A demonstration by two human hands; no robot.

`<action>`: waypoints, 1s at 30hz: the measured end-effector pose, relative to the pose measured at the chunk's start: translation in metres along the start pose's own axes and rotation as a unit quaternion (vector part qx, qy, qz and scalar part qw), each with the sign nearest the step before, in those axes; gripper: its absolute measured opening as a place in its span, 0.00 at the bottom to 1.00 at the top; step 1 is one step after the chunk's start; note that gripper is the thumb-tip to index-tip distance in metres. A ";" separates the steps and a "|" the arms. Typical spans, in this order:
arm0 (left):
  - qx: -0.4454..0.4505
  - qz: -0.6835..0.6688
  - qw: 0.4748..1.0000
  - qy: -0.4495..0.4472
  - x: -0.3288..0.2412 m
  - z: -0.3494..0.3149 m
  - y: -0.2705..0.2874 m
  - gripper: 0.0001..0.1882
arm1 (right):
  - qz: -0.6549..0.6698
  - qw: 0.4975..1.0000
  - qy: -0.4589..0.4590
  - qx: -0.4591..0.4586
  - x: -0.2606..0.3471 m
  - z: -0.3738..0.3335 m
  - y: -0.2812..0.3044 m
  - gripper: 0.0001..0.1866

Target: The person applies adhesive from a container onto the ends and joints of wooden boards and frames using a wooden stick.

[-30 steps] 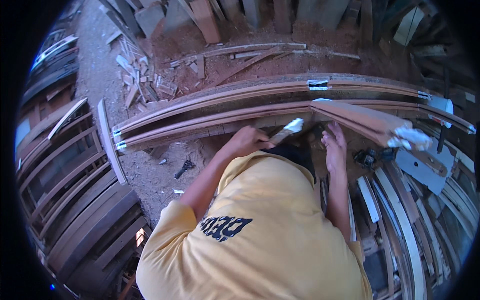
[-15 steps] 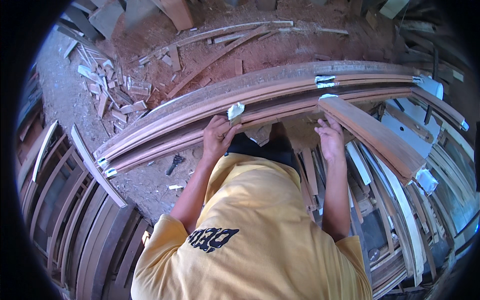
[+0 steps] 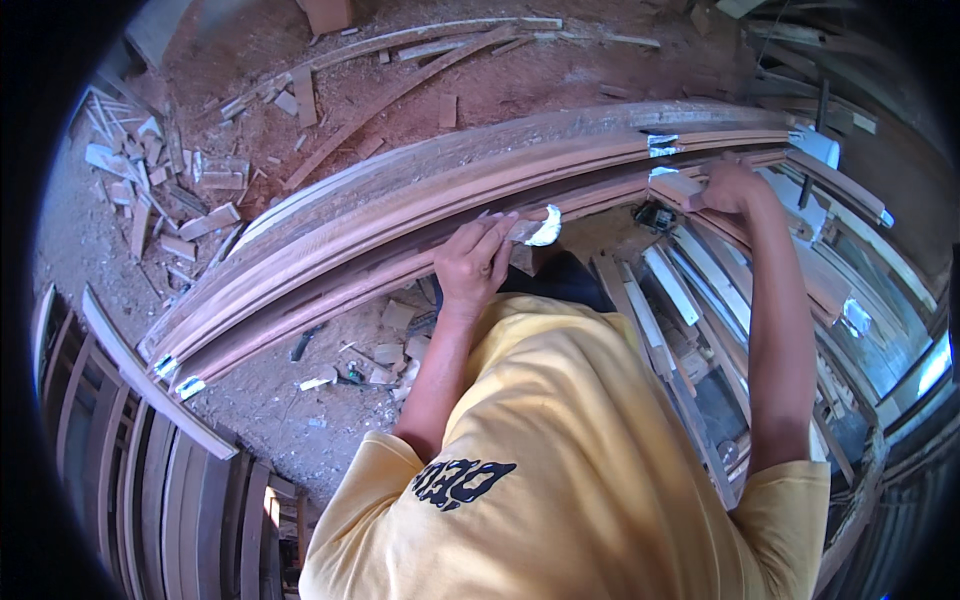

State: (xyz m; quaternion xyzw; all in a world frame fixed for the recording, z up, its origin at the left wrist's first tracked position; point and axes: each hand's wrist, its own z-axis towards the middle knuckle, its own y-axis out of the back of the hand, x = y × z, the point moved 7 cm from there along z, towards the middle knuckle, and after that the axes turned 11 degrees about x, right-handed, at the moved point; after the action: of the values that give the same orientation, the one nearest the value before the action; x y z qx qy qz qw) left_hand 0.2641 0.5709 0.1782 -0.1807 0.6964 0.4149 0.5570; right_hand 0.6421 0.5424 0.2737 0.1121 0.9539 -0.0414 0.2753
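My left hand (image 3: 470,262) is closed around a small flat spreader-like piece (image 3: 522,231) with a thick white paste (image 3: 545,228) on its tip. It is held just over the near edge of a pair of long curved wooden frame members (image 3: 400,240). Farther right, my right hand (image 3: 732,190) reaches over a shorter, thick wooden beam (image 3: 675,187), with its thumb on the near side and its fingers bent over, partly blurred. White paste (image 3: 661,172) coats the end of that beam. My right forearm hides the middle of the beam.
Wood offcuts (image 3: 215,220) lie scattered on the dirt floor at the left. Curved frames (image 3: 160,470) are stacked at the lower left. More wooden strips (image 3: 672,285) and panels stand at the right. A dark tool (image 3: 305,343) lies on the ground.
My left hand has moved right with the pasted spreader, whose tip now points right. My right hand has risen from below the thick beam to its top. The view has shifted.
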 end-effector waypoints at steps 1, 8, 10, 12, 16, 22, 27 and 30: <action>-0.006 0.007 1.000 0.004 0.002 -0.002 0.000 0.19 | -0.007 1.000 -0.008 0.001 -0.001 0.012 -0.001 0.45; -0.036 -0.019 0.999 0.010 0.006 -0.007 0.007 0.20 | 0.051 0.989 0.056 0.130 0.009 0.044 -0.020 0.73; -0.034 -0.032 0.999 0.003 0.006 -0.007 0.007 0.21 | 0.037 0.989 0.039 0.138 0.002 0.056 -0.028 0.77; -0.038 -0.034 0.999 0.008 0.006 -0.009 0.008 0.21 | 0.066 0.986 0.046 0.144 0.002 0.063 -0.034 0.77; -0.039 -0.036 0.999 0.007 0.008 -0.008 0.007 0.21 | 0.078 0.981 0.044 0.173 0.004 0.065 -0.031 0.76; -0.035 -0.052 0.998 0.018 0.008 -0.007 0.009 0.21 | 0.097 0.976 0.061 0.186 0.014 0.056 -0.022 0.74; -0.041 -0.053 0.998 0.011 0.008 -0.007 0.008 0.21 | 0.124 0.962 0.124 0.207 0.010 0.074 -0.031 0.71; -0.041 -0.055 0.998 0.011 0.009 -0.008 0.008 0.22 | 0.156 0.956 0.138 0.207 0.012 0.076 -0.032 0.70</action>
State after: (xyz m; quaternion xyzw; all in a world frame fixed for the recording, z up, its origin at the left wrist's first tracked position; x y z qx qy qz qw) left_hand 0.2505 0.5715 0.1738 -0.2458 0.6736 0.4101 0.5637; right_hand 0.6639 0.5028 0.2030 0.3183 0.9239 -0.1785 0.1147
